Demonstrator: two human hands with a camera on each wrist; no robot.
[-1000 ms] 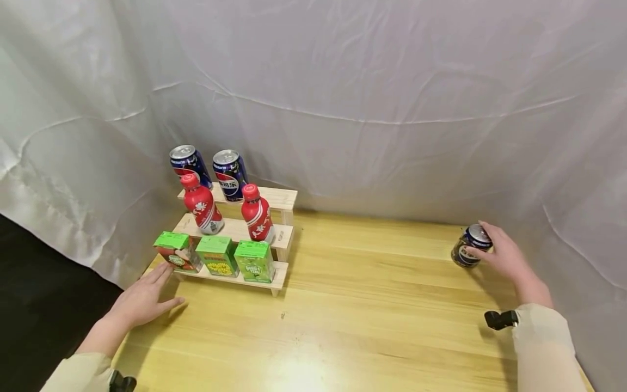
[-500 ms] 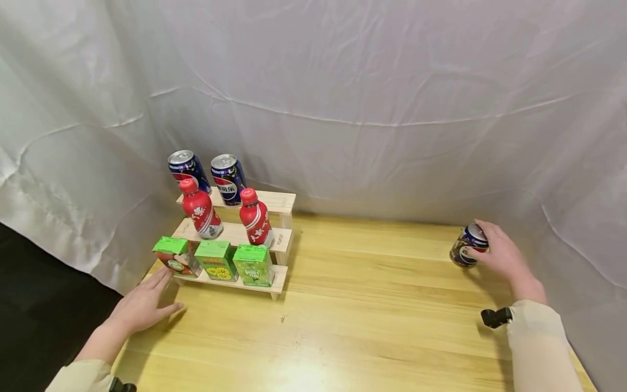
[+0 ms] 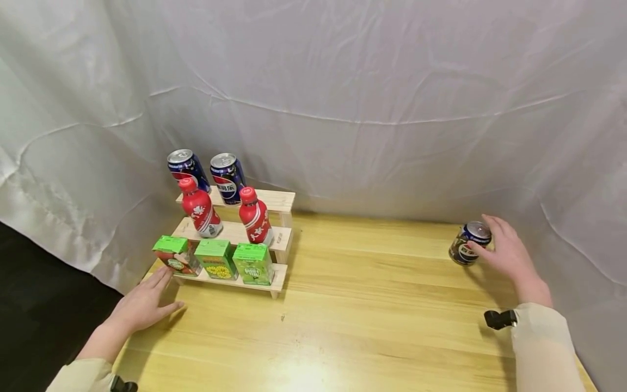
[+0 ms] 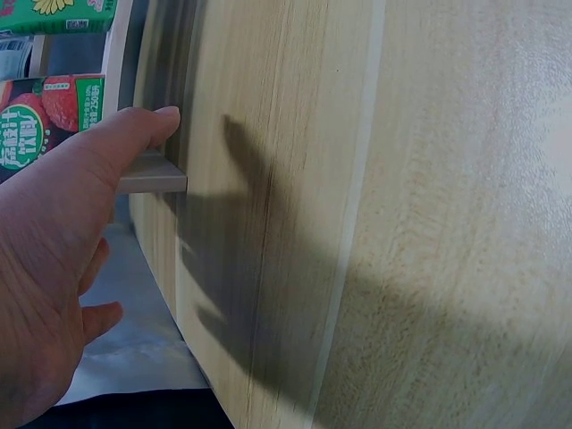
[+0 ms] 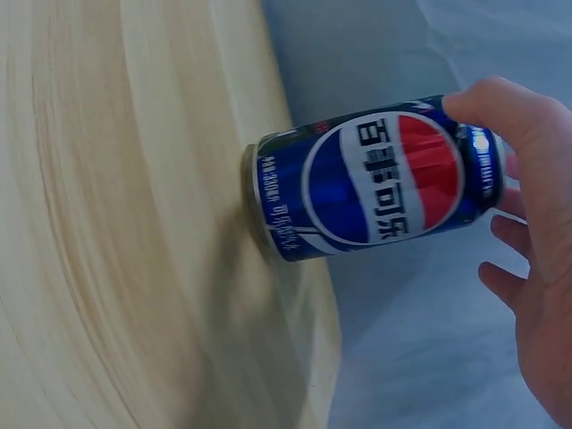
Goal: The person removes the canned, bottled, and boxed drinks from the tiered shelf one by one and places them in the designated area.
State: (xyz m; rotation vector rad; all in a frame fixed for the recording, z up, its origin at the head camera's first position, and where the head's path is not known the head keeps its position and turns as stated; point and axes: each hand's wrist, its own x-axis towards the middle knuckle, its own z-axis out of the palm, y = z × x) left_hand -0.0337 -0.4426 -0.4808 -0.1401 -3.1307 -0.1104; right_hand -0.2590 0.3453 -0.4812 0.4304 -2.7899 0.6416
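Note:
A dark blue Pepsi can stands upright on the wooden table at the far right. My right hand is around its upper part, fingers loosely spread. In the right wrist view the thumb lies at the rim of the can, while the lower fingers stand apart from it. At the left, my left hand has straight fingers and a spread thumb beside the left end of a three-tier wooden rack. Its fingertips lie close to a red-and-green juice box; contact cannot be told.
Two more Pepsi cans occupy the rack's top tier. Below them stand two red bottles, and green juice boxes line the bottom tier. Grey-white cloth hangs behind and beside the table.
Over the last half second my right hand's fingers have shifted rightward off the can's lid and spread wider. The can stays in place. The left hand has hardly moved.

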